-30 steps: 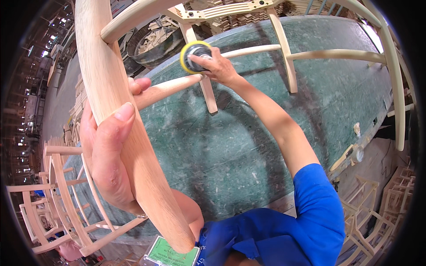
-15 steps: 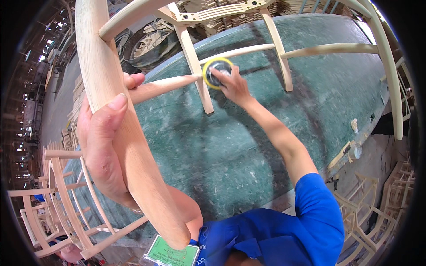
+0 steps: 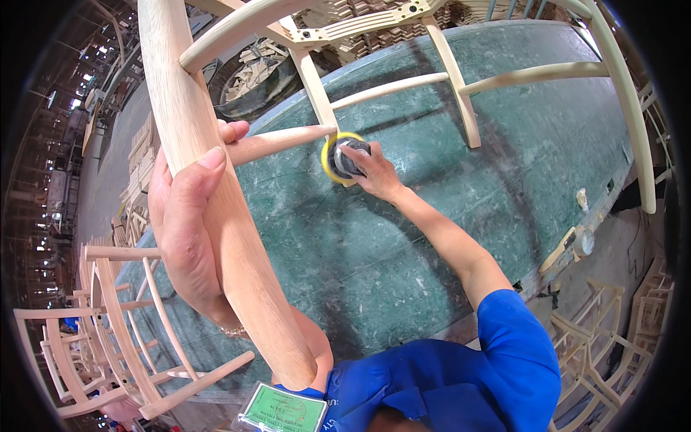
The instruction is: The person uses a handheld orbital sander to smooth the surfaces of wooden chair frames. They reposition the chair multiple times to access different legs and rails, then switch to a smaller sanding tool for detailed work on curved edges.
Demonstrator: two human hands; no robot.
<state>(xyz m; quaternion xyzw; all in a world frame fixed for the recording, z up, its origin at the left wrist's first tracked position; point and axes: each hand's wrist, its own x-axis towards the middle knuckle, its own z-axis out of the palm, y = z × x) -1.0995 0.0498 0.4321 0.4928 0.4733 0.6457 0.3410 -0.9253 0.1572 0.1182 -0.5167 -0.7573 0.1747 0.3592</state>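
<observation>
Pale unfinished wooden chair frame lies tipped on the green-topped bench, its curved rail clamped in the left hand. Right hand wraps the yellow-padded round sander against a rung; a slip could gouge wood or let the frame roll. No containers show.

The person wears a bright blue short-sleeved shirt whose sleeve ends above the elbow, leaving both forearms bare, a thin beaded bracelet at the left wrist, and a green printed badge in a clear holder at the chest.
</observation>
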